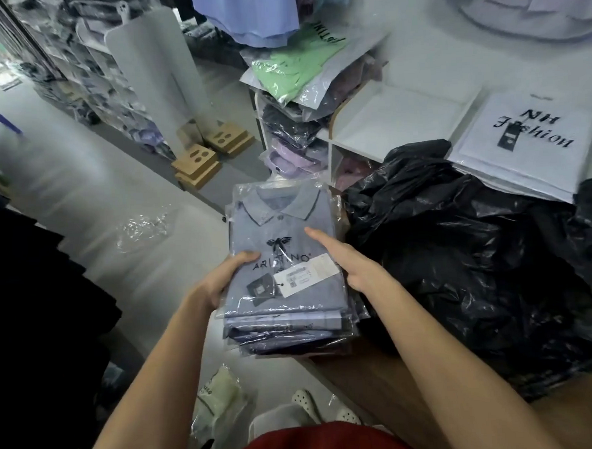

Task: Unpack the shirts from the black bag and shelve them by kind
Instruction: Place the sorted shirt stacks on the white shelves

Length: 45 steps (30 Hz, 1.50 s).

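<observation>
A stack of several folded blue-grey polo shirts in clear plastic sleeves hangs in front of me, printed logo and paper tags on top. My left hand grips the stack's left edge, thumb lying over the top shirt. My right hand holds the right edge, its thumb stretched across the top and the fingers hidden beneath. The crumpled black bag lies on the wooden counter just right of the stack.
White cubby shelves behind the bag hold bagged shirts, with a green one on top. White "NH Fashion" bags lie at right. Cardboard pieces and loose plastic sit on the grey floor. Dark clothes hang at left.
</observation>
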Each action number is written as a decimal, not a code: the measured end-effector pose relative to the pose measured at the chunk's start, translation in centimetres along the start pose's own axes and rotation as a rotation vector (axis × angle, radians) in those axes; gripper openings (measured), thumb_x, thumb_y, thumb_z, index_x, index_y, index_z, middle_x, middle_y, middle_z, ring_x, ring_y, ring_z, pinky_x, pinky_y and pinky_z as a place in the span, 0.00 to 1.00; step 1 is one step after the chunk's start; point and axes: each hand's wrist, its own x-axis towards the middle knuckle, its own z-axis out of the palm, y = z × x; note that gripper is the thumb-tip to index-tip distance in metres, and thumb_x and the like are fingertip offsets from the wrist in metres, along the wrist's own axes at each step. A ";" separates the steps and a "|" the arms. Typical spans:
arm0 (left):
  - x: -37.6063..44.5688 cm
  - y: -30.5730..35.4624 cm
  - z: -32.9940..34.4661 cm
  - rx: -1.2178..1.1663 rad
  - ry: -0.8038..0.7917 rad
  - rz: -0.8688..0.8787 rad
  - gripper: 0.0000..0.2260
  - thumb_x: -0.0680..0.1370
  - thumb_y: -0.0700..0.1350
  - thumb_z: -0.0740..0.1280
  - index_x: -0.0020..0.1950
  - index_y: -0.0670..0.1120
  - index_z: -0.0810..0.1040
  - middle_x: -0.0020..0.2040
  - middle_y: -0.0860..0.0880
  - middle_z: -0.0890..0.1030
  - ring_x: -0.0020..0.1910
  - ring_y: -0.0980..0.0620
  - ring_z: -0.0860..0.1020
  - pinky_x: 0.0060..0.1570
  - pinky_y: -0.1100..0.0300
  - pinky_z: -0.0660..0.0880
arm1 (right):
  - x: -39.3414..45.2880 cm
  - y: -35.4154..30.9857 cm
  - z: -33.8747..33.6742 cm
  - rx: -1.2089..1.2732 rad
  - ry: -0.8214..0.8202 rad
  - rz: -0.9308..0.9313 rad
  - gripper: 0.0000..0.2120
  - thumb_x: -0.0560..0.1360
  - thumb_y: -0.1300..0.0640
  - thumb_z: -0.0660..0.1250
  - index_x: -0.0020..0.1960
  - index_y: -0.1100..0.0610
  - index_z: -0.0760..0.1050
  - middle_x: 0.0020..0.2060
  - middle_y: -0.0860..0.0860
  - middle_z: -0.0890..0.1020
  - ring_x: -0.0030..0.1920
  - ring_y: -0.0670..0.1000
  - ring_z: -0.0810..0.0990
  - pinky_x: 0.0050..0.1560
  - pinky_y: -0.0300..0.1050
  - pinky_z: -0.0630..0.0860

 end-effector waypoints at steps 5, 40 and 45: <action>0.2 -0.3 -1.0 -0.109 -0.101 -0.037 0.30 0.78 0.59 0.69 0.71 0.38 0.75 0.67 0.33 0.78 0.61 0.35 0.81 0.61 0.39 0.79 | 0.6 0.4 0.1 -0.087 0.051 0.024 0.67 0.45 0.22 0.79 0.77 0.53 0.67 0.73 0.48 0.73 0.71 0.52 0.73 0.73 0.55 0.69; 2.9 4.0 1.4 -0.016 -0.049 -0.052 0.33 0.71 0.63 0.76 0.68 0.43 0.79 0.63 0.38 0.82 0.59 0.38 0.82 0.64 0.42 0.77 | 0.8 -2.5 -2.5 -0.014 -0.023 -0.100 0.27 0.65 0.42 0.82 0.59 0.52 0.83 0.50 0.47 0.88 0.53 0.49 0.87 0.62 0.48 0.79; 3.4 3.3 1.6 -0.165 -0.161 -0.046 0.31 0.75 0.58 0.75 0.72 0.41 0.76 0.65 0.36 0.80 0.56 0.37 0.82 0.62 0.41 0.78 | 0.8 -2.6 -3.6 0.098 -0.059 -0.058 0.29 0.67 0.48 0.82 0.64 0.56 0.81 0.52 0.53 0.88 0.53 0.53 0.87 0.60 0.52 0.81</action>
